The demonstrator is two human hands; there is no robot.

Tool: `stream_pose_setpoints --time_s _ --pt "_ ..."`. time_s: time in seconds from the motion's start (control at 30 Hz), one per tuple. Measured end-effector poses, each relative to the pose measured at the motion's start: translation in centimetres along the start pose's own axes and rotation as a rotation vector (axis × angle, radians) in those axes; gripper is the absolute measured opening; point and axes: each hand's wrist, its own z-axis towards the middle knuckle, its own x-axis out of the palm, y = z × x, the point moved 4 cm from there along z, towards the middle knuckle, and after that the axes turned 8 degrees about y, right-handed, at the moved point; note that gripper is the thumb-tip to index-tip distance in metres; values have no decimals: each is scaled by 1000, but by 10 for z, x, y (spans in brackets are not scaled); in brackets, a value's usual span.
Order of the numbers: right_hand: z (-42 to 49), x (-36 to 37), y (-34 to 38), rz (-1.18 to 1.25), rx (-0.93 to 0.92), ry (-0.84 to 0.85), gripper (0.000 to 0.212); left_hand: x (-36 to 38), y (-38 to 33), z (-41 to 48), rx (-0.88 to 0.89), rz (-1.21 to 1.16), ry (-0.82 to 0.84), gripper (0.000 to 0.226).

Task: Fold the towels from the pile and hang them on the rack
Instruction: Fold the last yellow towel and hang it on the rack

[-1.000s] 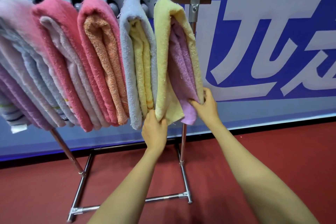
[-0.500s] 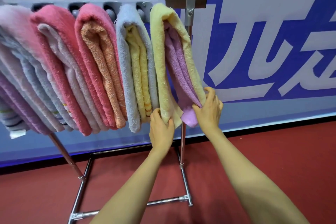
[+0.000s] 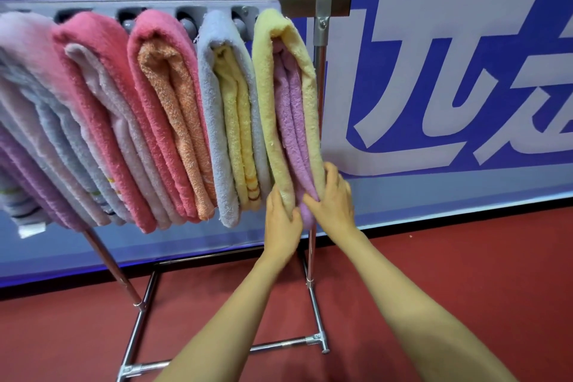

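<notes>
Yellow towel [image 3: 269, 96]: hangs at the right end of the rack [image 3: 313, 5], folded over a lilac towel [image 3: 290, 121] nested inside it; its lower ends sit between the person's two hands
Left grip [image 3: 280, 223]: clamped on the yellow towel's left layer at the hem, fingers curled round the edge
Right grip [image 3: 333, 198]: clamped on the right layer at much the same height, thumb side pressed to the lilac towel, so both cloths are squeezed together; the lilac end pokes out just below
Step in hand: by the look of it, squaring up the bundle just hung, not folding a new one
Doing it well: draw both layers down evenly so the hems meet level; tuck or smooth the lilac end so it does not trail below the yellow; tug lightly, since a hard pull on one side could slide the fold off the rail; work close to the hem, where the cloth answers best
Towel against grip: the fold rises from the hands straight up to the rail; the hems lie at the fingers; the rack's upright post stands just behind the right grip
Neighbour: a grey-blue towel [image 3: 210, 108] hangs just beside the left grip, apart from it; best left undisturbed
Pile: not in view
</notes>
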Motion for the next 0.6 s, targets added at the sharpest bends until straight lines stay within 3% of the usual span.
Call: stream_pose_setpoints --time_s 0.17,0.27,0.33,0.43,0.53,0.6 --pt "-6 22 4 347 59 276 63 -15 13 -3 -78 -52 27 62" --pt "-9 26 -4 501 117 332 48 -17 24 -5 -49 -24 60 65" --pt "-9 28 -11 614 194 321 37 -19 21 -8 -27 22 -19 65" --pt "-6 29 -27 602 263 269 36 -22 -2 -14 203 261 -211 50" --pt "-3 29 -39 563 239 305 44 -9 -18 -13 518 669 -153 44" --pt "-2 28 -39 565 227 333 44 -3 -18 -9 556 880 -100 53"
